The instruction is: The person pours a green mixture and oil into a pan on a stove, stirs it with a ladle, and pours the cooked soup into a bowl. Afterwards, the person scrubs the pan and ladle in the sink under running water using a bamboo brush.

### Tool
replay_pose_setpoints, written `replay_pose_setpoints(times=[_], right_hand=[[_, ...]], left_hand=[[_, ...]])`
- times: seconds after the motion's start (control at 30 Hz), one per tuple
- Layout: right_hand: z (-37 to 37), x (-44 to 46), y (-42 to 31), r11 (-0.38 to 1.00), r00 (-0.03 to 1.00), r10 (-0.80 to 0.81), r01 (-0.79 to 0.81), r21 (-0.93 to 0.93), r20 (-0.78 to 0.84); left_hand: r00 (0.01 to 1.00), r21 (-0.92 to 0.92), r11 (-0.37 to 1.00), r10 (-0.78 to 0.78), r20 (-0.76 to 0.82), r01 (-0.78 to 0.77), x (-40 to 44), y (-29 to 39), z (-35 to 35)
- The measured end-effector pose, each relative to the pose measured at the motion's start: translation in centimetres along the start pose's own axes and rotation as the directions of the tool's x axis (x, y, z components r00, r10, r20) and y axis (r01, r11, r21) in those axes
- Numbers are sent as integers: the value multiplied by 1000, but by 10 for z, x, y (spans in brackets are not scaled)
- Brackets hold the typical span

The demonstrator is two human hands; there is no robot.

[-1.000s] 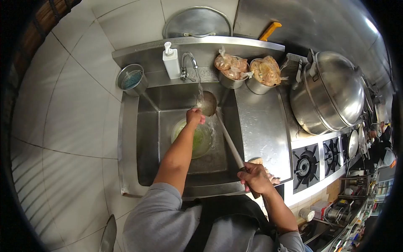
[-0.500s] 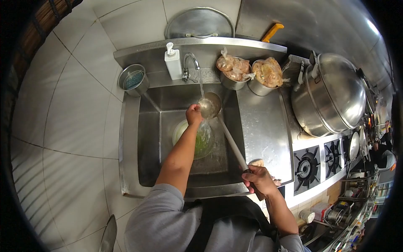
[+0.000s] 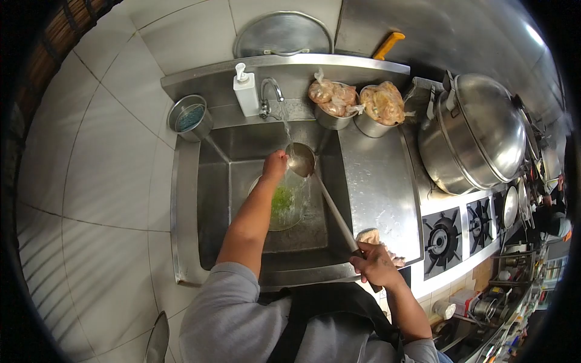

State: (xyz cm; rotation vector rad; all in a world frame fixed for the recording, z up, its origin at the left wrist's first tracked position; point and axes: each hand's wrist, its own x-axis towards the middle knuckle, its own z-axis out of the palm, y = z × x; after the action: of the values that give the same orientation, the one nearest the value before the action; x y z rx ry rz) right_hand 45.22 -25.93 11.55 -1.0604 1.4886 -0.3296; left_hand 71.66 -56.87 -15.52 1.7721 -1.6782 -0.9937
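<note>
A long-handled ladle (image 3: 331, 202) slants across the sink, its metal bowl under the stream from the faucet (image 3: 273, 91). My right hand (image 3: 375, 266) is wrapped round the dark grip at the near end of the handle. At the left rim of the ladle's bowl is my left hand (image 3: 276, 163), fingers closed; what lies in them, if anything, is hidden. Below my left forearm a clear bowl (image 3: 293, 222) with green contents sits on the bottom of the steel sink (image 3: 213, 175). Water splashes down over it.
Behind the sink stand a white pump bottle (image 3: 246, 97), a metal pot (image 3: 203, 130) with something blue inside, and two metal containers with bagged food (image 3: 381, 104). A cloth (image 3: 368, 236) lies near my right hand. Rightward are a large lidded pot (image 3: 478, 136) and gas burners (image 3: 443, 241).
The ladle's bowl and my left hand have shifted slightly left and tilted under the water. More of the green contents shows beside my forearm. My right hand keeps its hold on the handle.
</note>
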Motion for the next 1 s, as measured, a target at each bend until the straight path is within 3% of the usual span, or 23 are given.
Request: replay_pose_setpoints(times=[0.07,0.13,0.17,0.23,0.33,0.43,0.53,0.63,0.73,0.83,0.93,1.0], right_hand=[[2,-1,11,971,995,-81,64,-230,-65],[5,1,22,781,930,-325,161,-603,-173],[6,4,27,630,874,-450,166,-758,-183],[3,13,38,558,878,-433,86,-825,-202],[-3,19,48,470,867,-463,63,-880,-185],[-12,12,47,416,847,-512,100,-904,-142],[-19,4,46,346,816,-568,120,-931,-106],[-24,10,47,363,809,-573,104,-926,-133],[-28,18,42,373,802,-579,104,-922,-144],[-28,23,45,346,793,-598,126,-930,-115],[-28,27,42,343,798,-594,140,-929,-99],[-26,28,39,359,802,-591,163,-919,-89]], left_hand=[[994,-6,999,48,98,-48,12,-24,-4],[981,-84,990,122,153,-110,29,-53,-4],[995,-337,941,54,88,-21,22,-36,-11],[992,-766,636,-123,20,94,-3,24,-36],[951,-625,768,74,301,138,11,33,-29],[927,-276,960,71,369,36,13,53,-32],[757,-407,727,-235,609,553,14,74,-45],[786,-288,838,-241,569,464,11,101,-54],[847,-348,937,206,490,-27,21,96,-49],[815,-308,930,334,473,-202,15,91,-40],[780,-266,910,411,472,-319,13,86,-41],[891,-78,989,150,428,-129,23,78,-38]])
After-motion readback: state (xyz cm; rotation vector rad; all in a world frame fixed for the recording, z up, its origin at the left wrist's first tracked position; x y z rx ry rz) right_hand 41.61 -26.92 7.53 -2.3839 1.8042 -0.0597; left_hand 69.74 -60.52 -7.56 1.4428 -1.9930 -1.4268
